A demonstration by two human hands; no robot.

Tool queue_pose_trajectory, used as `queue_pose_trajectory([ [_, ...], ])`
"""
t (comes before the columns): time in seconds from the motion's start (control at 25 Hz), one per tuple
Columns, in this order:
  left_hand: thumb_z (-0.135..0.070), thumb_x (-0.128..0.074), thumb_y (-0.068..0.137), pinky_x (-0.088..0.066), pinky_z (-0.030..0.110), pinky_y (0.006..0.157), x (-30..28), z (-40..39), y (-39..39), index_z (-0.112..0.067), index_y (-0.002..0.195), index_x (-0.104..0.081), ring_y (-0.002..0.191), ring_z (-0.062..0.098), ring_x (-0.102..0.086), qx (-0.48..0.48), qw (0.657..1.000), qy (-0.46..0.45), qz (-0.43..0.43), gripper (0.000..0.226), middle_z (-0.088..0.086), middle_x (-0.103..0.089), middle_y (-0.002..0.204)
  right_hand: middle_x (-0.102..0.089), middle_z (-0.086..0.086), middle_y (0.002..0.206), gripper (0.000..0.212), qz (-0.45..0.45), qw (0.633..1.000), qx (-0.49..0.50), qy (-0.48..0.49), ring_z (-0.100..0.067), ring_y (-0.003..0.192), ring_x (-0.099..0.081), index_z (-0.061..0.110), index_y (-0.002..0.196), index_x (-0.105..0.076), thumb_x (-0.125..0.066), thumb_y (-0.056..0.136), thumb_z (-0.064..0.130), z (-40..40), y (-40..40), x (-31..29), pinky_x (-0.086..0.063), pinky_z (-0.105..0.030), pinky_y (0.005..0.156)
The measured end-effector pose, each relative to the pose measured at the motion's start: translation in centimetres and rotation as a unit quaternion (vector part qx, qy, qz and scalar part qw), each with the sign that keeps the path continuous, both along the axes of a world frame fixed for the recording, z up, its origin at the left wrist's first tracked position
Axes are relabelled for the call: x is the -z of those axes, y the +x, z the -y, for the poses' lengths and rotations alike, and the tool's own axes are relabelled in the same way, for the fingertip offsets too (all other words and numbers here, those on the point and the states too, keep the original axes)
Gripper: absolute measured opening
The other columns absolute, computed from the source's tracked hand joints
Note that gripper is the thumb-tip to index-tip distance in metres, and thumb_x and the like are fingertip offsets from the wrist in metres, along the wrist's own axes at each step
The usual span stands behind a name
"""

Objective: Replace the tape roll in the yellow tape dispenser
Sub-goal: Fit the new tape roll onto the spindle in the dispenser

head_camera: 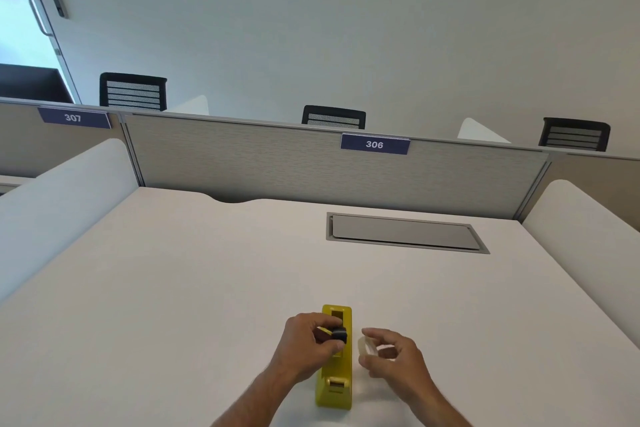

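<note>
The yellow tape dispenser point(335, 378) lies lengthwise on the white desk point(180, 281), its cutter end toward me. My left hand point(304, 345) hovers over the dispenser's roll slot, its fingers pinching a small black spindle hub point(339, 334). Just right of the dispenser, my right hand point(393, 359) holds a pale, translucent tape roll point(367, 346) between thumb and fingers. The roll is apart from the dispenser. The slot under my left hand is partly hidden.
A grey cable hatch point(405, 231) is set into the desk at the back right. A fabric partition point(263, 163) with a "306" label closes the far edge. White side dividers point(62, 198) flank the desk left and right.
</note>
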State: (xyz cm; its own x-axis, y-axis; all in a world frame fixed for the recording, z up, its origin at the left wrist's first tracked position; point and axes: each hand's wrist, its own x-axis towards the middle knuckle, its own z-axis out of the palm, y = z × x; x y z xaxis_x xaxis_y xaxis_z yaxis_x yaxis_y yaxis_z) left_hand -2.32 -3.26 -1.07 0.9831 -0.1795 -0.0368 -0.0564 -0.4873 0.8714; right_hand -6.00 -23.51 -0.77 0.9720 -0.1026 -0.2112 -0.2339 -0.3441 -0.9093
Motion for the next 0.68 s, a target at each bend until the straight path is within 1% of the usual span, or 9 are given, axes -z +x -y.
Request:
queue_pose_trajectory([
  [0.08,-0.022,-0.085,0.074,-0.056,0.012,0.071,-0.1,0.2,-0.2,-0.029,0.108,-0.075,0.081,-0.007,-0.069,0.002,1.000,-0.020,-0.006,0.036,-0.020,-0.073,0.095,-0.073,-0.009,0.096,0.042,-0.003,0.997,-0.001,0.079,-0.024,0.076,-0.071,0.022,0.095,-0.079,-0.089,0.058,0.004,-0.3,0.2,-1.0,-0.063,-0.036,0.065],
  [0.16,-0.020,-0.086,0.072,-0.059,0.018,0.074,-0.3,0.4,-0.2,-0.030,0.104,-0.077,0.079,-0.002,-0.071,0.001,0.999,-0.041,-0.007,0.034,-0.017,-0.075,0.092,-0.074,-0.011,0.091,0.045,-0.002,0.991,-0.004,0.134,-0.024,0.073,-0.073,0.016,0.094,-0.080,-0.087,0.051,0.006,-0.6,0.4,-1.7,-0.063,-0.039,0.065],
  [0.24,-0.018,-0.086,0.070,-0.060,0.022,0.075,-0.4,0.4,-0.3,-0.030,0.100,-0.078,0.078,0.002,-0.072,-0.002,0.998,-0.060,-0.007,0.033,-0.016,-0.076,0.089,-0.075,-0.010,0.089,0.048,-0.006,0.984,-0.016,0.176,-0.026,0.076,-0.074,0.012,0.094,-0.078,-0.087,0.048,0.007,-0.8,0.7,-2.1,-0.063,-0.042,0.066],
  [0.4,-0.016,-0.085,0.071,-0.061,0.027,0.079,-0.7,0.4,-0.4,-0.031,0.101,-0.078,0.080,0.003,-0.073,0.002,0.997,-0.081,0.005,0.034,-0.015,-0.076,0.090,-0.077,-0.007,0.086,0.046,-0.007,0.978,-0.026,0.208,-0.030,0.080,-0.075,0.008,0.094,-0.077,-0.085,0.049,0.004,-0.9,1.0,-2.1,-0.062,-0.040,0.066],
  [0.52,-0.014,-0.081,0.072,-0.061,0.032,0.082,-0.6,0.3,-0.5,-0.030,0.102,-0.078,0.084,0.007,-0.074,0.006,0.995,-0.097,0.013,0.034,-0.011,-0.078,0.093,-0.077,-0.007,0.086,0.043,0.000,0.974,-0.033,0.222,-0.030,0.080,-0.075,0.007,0.094,-0.077,-0.085,0.052,0.006,-0.8,1.1,-2.0,-0.061,-0.039,0.066],
  [0.6,-0.011,-0.079,0.073,-0.061,0.035,0.084,-0.6,0.4,-0.7,-0.029,0.103,-0.078,0.087,0.009,-0.074,0.011,0.994,-0.104,0.017,0.035,-0.008,-0.078,0.095,-0.077,-0.008,0.089,0.042,0.002,0.972,-0.037,0.231,-0.031,0.083,-0.075,0.007,0.095,-0.077,-0.087,0.054,0.010,-0.8,1.2,-2.0,-0.062,-0.039,0.067],
  [0.68,-0.010,-0.078,0.074,-0.061,0.036,0.085,-0.9,0.5,-0.7,-0.033,0.103,-0.077,0.088,0.008,-0.074,0.015,0.994,-0.106,0.023,0.037,-0.009,-0.078,0.095,-0.077,-0.011,0.094,0.041,0.004,0.967,-0.043,0.250,-0.032,0.088,-0.075,0.008,0.097,-0.077,-0.087,0.058,0.013,-0.9,1.2,-1.9,-0.062,-0.039,0.069],
])
